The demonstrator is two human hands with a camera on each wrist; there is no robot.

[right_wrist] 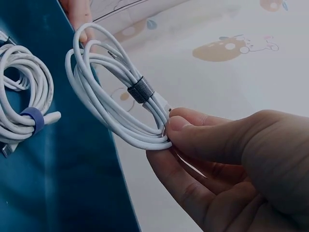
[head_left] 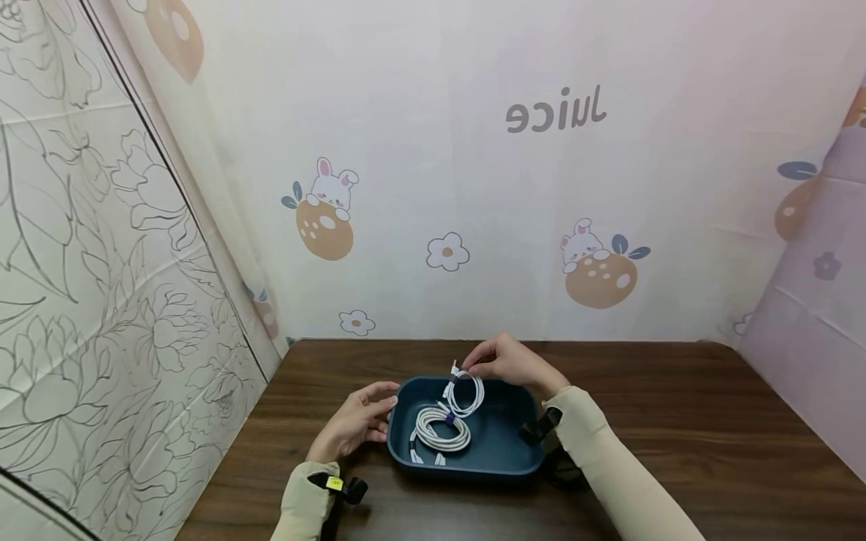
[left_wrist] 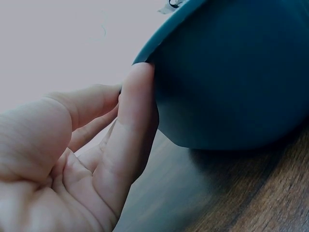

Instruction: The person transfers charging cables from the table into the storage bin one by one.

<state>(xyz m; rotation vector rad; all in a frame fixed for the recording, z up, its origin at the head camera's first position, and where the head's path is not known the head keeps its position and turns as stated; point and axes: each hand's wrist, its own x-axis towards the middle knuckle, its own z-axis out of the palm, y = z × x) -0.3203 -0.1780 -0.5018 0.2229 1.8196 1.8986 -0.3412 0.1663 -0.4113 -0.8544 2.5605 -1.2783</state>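
Note:
My right hand (head_left: 510, 363) pinches a small coil of white cable (right_wrist: 113, 92) between thumb and fingertips. A dark grey strap (right_wrist: 141, 90) binds this coil, which hangs over the dark blue tray (head_left: 501, 472). Inside the tray's left half lies a thicker white cable coil (head_left: 425, 437), tied with a purple-blue strap (right_wrist: 33, 119); its plug ends show at the front. At the tray's left side, my left hand (head_left: 357, 422) touches the wall with its fingertips right at the rim, as the left wrist view also shows.
The tray stands on a dark brown wooden table (head_left: 676, 421). Behind it hangs a pale curtain (head_left: 473, 188) with rabbit and fruit prints, and a floral sheet (head_left: 122, 263) closes the left side. A black thing (head_left: 564, 472) lies beside the tray under the right forearm.

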